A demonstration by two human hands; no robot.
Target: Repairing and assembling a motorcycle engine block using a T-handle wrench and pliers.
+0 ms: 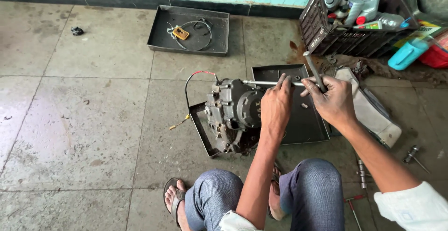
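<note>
A grimy grey engine block stands in a dark metal tray on the tiled floor in front of my knees. A long T-handle wrench runs horizontally from the engine's top toward me. My left hand rests on the wrench shaft, fingers curled over it beside the engine. My right hand grips the wrench's cross handle, which sticks up and back. A red and black wire loops off the engine's left side.
A second tray with a cable and a yellow part lies near the wall. A black crate of bottles stands at the back right, next to a blue container. Loose tools and a cloth bag lie to my right.
</note>
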